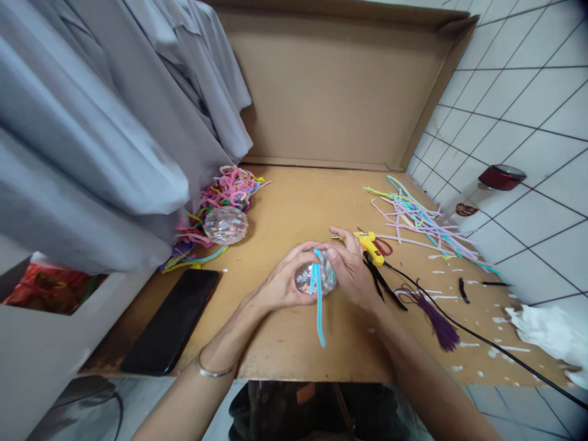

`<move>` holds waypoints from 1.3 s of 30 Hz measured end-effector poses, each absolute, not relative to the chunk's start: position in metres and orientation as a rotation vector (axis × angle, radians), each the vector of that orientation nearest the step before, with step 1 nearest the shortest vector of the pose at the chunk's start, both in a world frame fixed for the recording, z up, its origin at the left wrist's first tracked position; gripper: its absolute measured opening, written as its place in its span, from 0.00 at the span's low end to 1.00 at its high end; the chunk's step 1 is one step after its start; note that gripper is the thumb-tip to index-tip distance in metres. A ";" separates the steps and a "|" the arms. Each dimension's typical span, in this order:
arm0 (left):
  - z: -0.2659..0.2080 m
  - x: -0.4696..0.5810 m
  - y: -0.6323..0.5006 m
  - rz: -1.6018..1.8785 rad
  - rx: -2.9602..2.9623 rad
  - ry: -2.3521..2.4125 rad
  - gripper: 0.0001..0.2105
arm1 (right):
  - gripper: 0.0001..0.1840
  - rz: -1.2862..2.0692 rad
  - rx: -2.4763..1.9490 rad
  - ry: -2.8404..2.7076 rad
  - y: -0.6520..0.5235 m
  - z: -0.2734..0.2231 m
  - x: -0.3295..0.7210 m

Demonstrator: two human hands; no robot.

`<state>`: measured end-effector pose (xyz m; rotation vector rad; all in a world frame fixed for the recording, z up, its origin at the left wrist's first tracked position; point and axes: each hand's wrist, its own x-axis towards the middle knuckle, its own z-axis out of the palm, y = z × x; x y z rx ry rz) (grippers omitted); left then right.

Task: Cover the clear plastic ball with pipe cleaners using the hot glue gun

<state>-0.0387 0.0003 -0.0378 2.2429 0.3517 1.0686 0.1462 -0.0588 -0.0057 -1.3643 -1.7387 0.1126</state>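
Between my two hands, just above the front of the table, is a clear round ball [304,280] with small bits showing inside. My left hand [285,275] curves round its left side, fingers closed on it. A light blue pipe cleaner [320,312] runs over the ball, with one end hanging down toward me. My right hand [351,269] is on the right side, its thumb and fingers at the top of the ball by the blue strip. Whether those fingers pinch the strip or only the ball is hard to make out. Behind that hand lies a yellow glue gun [369,244].
A second clear ball [226,225] sits by tangled coloured pipe cleaners [234,187] at left, beside a black phone [172,321]. Loose pipe cleaners [413,217], red-handled scissors [383,247], a purple tassel [436,321], a lidded jar [482,196] and a black cord [478,337] are at right.
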 end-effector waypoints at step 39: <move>-0.043 -0.038 0.001 1.066 2.254 0.353 0.34 | 0.22 0.410 -1.204 -1.594 -0.063 0.000 0.147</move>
